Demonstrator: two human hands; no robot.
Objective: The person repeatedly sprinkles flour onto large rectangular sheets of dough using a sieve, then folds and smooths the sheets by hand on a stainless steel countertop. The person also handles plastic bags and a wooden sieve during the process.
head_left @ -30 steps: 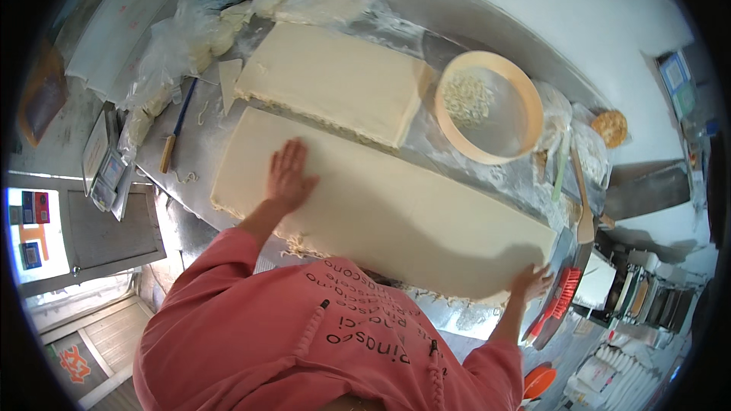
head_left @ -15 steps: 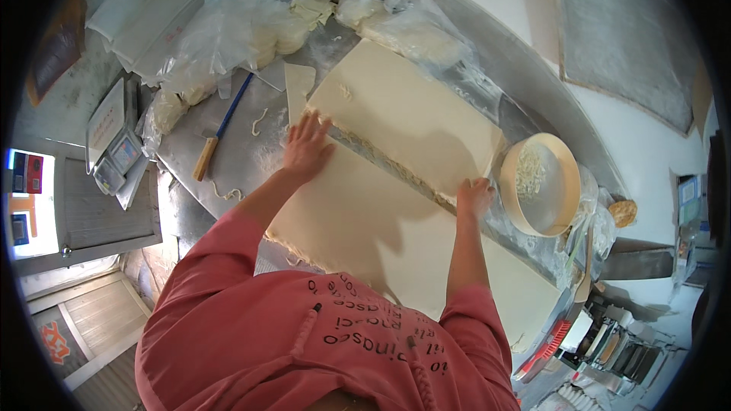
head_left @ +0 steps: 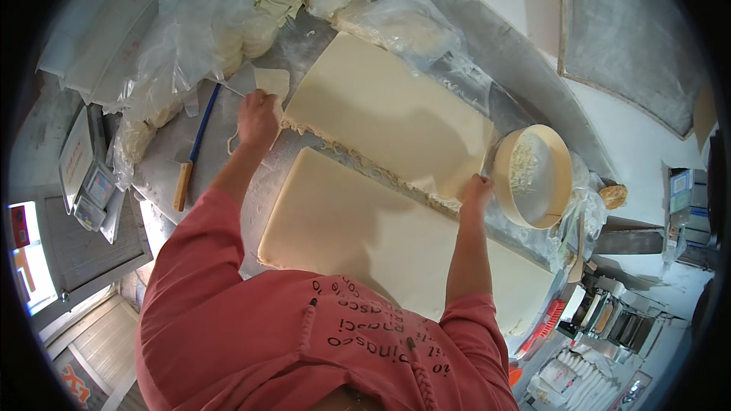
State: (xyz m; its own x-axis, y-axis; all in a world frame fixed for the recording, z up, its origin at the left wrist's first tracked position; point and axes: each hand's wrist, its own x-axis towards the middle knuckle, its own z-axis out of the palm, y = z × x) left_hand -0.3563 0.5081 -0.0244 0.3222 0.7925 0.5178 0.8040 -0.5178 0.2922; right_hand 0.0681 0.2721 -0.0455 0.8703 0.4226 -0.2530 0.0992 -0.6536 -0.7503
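Note:
Two wide pale dough sheets lie on the metal table, a far sheet (head_left: 388, 106) and a near sheet (head_left: 381, 232). Ragged dough trimmings (head_left: 358, 160) run along the gap between them. My left hand (head_left: 260, 118), fingers curled in, is closed on a flat dough scrap (head_left: 272, 81) by the far sheet's left corner; part of the scrap shows beyond the knuckles. My right hand (head_left: 477, 190) is closed at the far sheet's right near corner and seems to pinch its edge; the fingertips are partly hidden.
A round wooden-rimmed sieve (head_left: 533, 176) with dough bits stands right of my right hand. A blue-bladed knife with a wooden handle (head_left: 183, 185) lies at left, near a scale (head_left: 95, 190). Plastic-wrapped dough (head_left: 400, 23) lines the back. A red brush (head_left: 544, 329) sits at lower right.
My left hand, lying spread on the sheets' left ends before, has moved left and closed on the scrap. My right hand stays at the corner. The whole view has shifted slightly.

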